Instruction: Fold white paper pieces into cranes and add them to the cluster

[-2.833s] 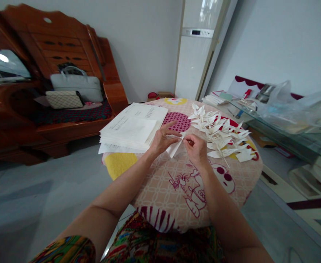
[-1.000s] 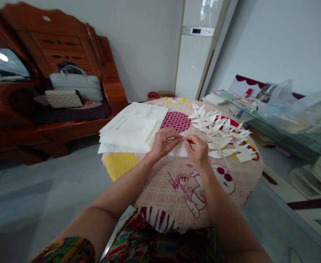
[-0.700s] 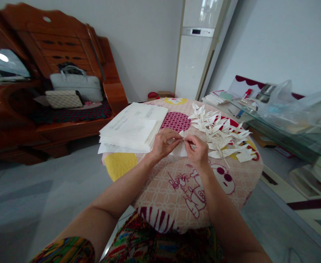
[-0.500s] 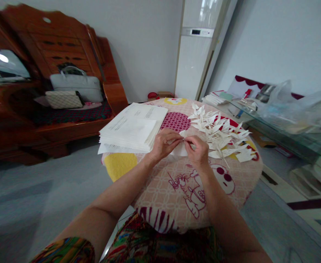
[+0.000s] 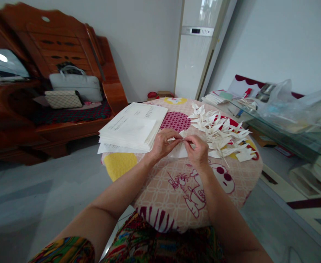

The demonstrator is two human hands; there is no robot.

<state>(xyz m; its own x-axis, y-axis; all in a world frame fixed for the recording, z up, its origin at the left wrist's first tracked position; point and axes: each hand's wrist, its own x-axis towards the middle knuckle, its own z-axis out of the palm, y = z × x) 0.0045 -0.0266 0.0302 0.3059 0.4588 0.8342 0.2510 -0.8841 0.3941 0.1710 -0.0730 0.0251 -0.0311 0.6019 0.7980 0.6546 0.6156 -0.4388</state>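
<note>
My left hand (image 5: 163,144) and my right hand (image 5: 196,149) meet over the middle of a round table (image 5: 177,197) covered in a pink patterned cloth. Both pinch one small white folded paper piece (image 5: 178,150) between their fingertips, just above the cloth. A thick stack of white paper sheets (image 5: 131,128) lies left of my left hand. A heap of several folded white paper shapes (image 5: 220,133) lies right of my right hand.
A wooden bench (image 5: 53,91) with a grey bag (image 5: 75,84) and a quilted bag (image 5: 63,98) stands at left. A tall white appliance (image 5: 194,51) is behind the table. At right a glass-topped surface (image 5: 286,124) holds plastic bags and papers. Grey floor lies at lower left.
Since 2.8 s ago, my left fingers have closed from stretched out into a pinch, and the paper piece is folded smaller between both hands. In the last second, almost nothing moved.
</note>
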